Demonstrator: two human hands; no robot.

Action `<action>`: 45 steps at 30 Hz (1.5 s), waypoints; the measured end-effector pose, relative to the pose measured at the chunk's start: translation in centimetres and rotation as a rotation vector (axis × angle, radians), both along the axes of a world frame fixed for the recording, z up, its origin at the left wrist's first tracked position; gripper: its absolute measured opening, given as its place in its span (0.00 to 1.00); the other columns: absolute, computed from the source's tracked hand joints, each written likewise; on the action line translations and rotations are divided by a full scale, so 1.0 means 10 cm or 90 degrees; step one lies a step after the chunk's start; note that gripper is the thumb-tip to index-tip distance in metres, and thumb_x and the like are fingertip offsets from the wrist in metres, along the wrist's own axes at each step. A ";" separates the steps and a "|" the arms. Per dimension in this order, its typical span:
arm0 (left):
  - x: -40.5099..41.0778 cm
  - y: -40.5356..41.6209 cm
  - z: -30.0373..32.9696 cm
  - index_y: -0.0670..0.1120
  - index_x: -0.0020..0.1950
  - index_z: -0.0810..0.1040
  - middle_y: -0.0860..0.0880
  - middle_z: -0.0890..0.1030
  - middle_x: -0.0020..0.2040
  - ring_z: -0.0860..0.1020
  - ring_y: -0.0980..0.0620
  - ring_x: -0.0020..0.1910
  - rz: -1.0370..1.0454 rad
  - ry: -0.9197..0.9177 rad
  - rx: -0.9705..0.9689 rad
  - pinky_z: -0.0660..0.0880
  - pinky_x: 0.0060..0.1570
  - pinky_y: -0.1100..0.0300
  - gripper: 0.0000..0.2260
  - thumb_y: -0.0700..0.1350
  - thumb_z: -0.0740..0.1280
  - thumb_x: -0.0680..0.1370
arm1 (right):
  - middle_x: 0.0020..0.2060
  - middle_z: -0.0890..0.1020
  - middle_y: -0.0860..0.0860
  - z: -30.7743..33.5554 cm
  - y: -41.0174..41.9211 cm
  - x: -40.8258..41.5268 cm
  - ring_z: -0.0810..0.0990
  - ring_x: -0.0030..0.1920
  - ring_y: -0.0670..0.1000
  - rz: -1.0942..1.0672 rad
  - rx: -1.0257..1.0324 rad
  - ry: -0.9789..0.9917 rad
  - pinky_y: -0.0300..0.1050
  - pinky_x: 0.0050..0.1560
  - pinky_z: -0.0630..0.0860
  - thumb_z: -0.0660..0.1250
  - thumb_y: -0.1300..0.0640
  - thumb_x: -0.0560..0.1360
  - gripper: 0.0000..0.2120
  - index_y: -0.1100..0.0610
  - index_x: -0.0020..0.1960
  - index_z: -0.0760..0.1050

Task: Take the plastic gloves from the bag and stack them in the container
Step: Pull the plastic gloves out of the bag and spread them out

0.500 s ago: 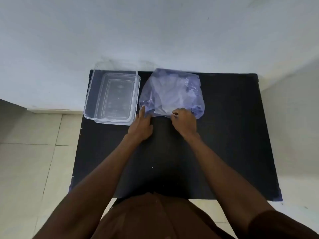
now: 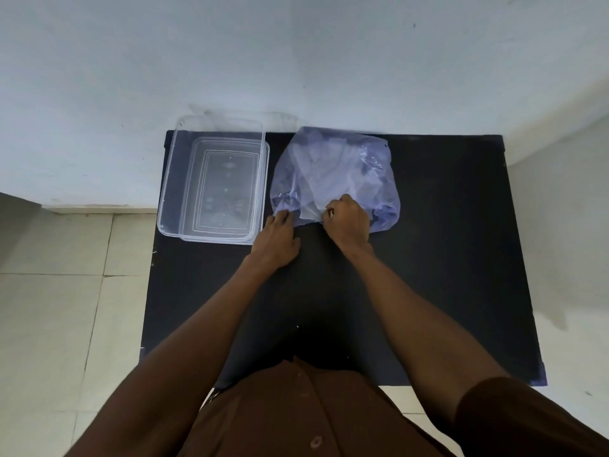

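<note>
A translucent bluish plastic bag (image 2: 336,169) with crumpled plastic gloves inside lies on the black table (image 2: 445,258) near the far edge. My left hand (image 2: 275,240) pinches the bag's near left edge with its fingertips. My right hand (image 2: 347,221) is closed in a fist on the bunched near edge of the bag, a little right of the left hand. A clear rectangular plastic container (image 2: 171,179) stands to the left of the bag at the table's far left corner, with nothing visible in it but its embossed bottom.
The white wall (image 2: 296,61) rises right behind the table's far edge. Pale floor tiles (image 2: 56,308) lie off the table's left side. The container overhangs the table's left edge slightly. My brown shirt (image 2: 296,413) fills the lower frame.
My right hand has moved slightly forward onto the bag and closed tighter on its bunched edge. My left hand has stayed at the bag's left edge.
</note>
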State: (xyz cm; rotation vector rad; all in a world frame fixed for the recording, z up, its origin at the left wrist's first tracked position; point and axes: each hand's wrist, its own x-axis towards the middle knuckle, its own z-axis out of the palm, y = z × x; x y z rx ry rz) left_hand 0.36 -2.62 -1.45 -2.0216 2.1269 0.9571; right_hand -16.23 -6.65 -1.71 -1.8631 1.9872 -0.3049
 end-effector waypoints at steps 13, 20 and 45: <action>0.03 0.02 0.01 0.47 0.78 0.60 0.45 0.61 0.78 0.64 0.39 0.73 -0.021 -0.006 0.001 0.73 0.64 0.42 0.29 0.42 0.63 0.77 | 0.51 0.80 0.55 -0.13 0.15 0.12 0.78 0.53 0.55 0.123 -0.024 -0.042 0.50 0.44 0.78 0.73 0.51 0.72 0.14 0.59 0.54 0.82; 0.07 -0.02 0.03 0.45 0.76 0.62 0.45 0.62 0.77 0.66 0.39 0.71 -0.038 -0.005 0.011 0.75 0.61 0.41 0.28 0.40 0.64 0.76 | 0.38 0.80 0.56 -0.20 0.12 0.29 0.80 0.42 0.56 0.167 -0.139 0.049 0.47 0.27 0.76 0.75 0.58 0.71 0.06 0.61 0.38 0.82; -0.02 -0.07 0.02 0.48 0.82 0.47 0.46 0.45 0.83 0.45 0.44 0.82 -0.147 -0.074 0.056 0.56 0.77 0.44 0.39 0.45 0.65 0.76 | 0.51 0.86 0.60 -0.40 0.47 -0.14 0.83 0.58 0.60 0.215 -0.211 0.086 0.59 0.71 0.73 0.73 0.64 0.69 0.13 0.64 0.52 0.83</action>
